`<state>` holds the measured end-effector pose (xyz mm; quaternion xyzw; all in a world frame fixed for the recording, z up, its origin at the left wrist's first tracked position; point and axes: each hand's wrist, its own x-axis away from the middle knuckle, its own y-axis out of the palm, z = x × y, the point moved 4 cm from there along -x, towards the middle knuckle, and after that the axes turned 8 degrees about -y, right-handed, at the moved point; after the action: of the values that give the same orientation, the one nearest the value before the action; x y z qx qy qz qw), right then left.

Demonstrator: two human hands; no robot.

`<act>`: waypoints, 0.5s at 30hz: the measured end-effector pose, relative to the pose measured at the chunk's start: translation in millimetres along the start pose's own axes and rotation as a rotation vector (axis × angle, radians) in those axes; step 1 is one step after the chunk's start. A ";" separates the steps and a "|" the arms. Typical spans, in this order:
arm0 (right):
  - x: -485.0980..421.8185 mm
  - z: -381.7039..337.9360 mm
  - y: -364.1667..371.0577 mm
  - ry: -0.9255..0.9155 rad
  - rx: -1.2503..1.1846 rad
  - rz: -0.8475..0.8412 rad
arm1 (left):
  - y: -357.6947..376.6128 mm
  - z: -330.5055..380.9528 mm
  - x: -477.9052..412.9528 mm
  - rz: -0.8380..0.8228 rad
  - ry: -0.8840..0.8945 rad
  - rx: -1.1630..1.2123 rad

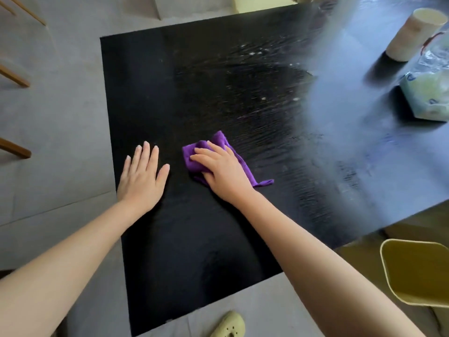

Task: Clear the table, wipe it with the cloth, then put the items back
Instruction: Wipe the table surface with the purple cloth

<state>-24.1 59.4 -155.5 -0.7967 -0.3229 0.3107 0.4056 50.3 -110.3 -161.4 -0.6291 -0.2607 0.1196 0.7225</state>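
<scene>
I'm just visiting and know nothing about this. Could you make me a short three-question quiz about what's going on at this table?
1. True or false: the left hand is holding the purple cloth.
2. Which of these stands at the far right of the black table? A) a laptop B) a white cup C) a frying pan
3. Fill in: the right hand presses the cloth flat against the ____.

Key:
1. False. The left hand lies open and flat on the table, apart from the cloth.
2. B. The cup stands beside a tissue pack.
3. Table.
</scene>
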 end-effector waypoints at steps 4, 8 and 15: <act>25.5 5.7 -15.2 -0.100 0.038 -0.021 | 13.7 -2.7 71.8 0.063 0.034 0.042; 51.8 57.2 -63.8 0.121 0.121 0.085 | 29.1 8.7 135.8 0.069 0.123 -0.026; 154.8 112.8 -111.7 0.606 0.230 0.262 | 33.8 8.3 147.1 0.092 0.103 -0.025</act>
<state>-46.1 280.0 -150.8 -0.8365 -0.0459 0.1436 0.5268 174.1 -23.6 -160.4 -0.6546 -0.1953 0.1171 0.7209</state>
